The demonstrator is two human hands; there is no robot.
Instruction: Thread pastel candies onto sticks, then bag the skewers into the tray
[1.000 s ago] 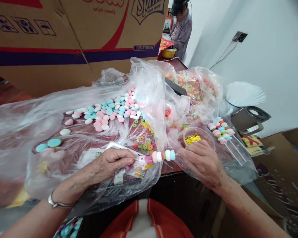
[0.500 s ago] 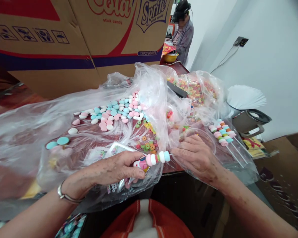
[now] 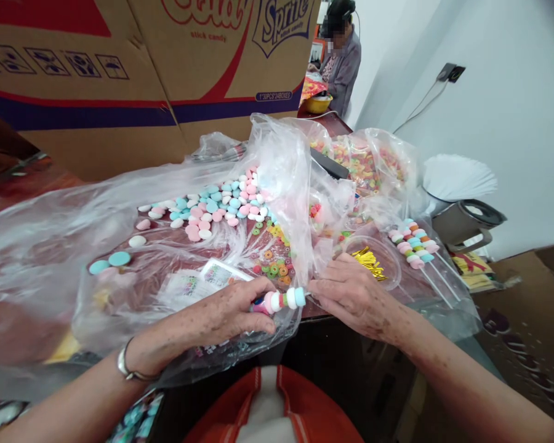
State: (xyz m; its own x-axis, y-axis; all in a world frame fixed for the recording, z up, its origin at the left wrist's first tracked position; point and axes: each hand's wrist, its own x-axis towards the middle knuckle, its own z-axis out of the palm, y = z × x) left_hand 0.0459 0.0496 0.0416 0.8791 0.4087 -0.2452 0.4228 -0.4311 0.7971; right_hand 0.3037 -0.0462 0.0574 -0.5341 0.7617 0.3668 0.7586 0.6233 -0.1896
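Note:
My left hand (image 3: 233,314) is closed around one end of a candy skewer (image 3: 286,299) strung with pink, white, green and blue pieces. A bit of colourful printed material shows between its thumb and finger. At the blue end, the pinched fingers of my right hand (image 3: 353,295) hold the thin stick, largely hidden by the fingertips. Behind the hands lie small fruit-coloured candy rings (image 3: 274,269) and a heap of pastel candies (image 3: 212,206). Past my right hand, gold twist ties (image 3: 370,263) lie in a clear round dish (image 3: 394,266). Printed packets (image 3: 219,274) lie beside my left hand.
Finished-looking candy skewers (image 3: 415,245) with white sticks lie at the right, beside a grey mug (image 3: 471,224) and a bunch of white sticks (image 3: 459,175). A large cardboard box (image 3: 143,92) stands behind. Clear plastic sheeting (image 3: 50,246) covers the table. A person (image 3: 344,61) works farther back.
The skewer has shifted slightly left and down, and its left end is deeper in my left hand. My right hand has moved left with the stick, uncovering the gold ties.

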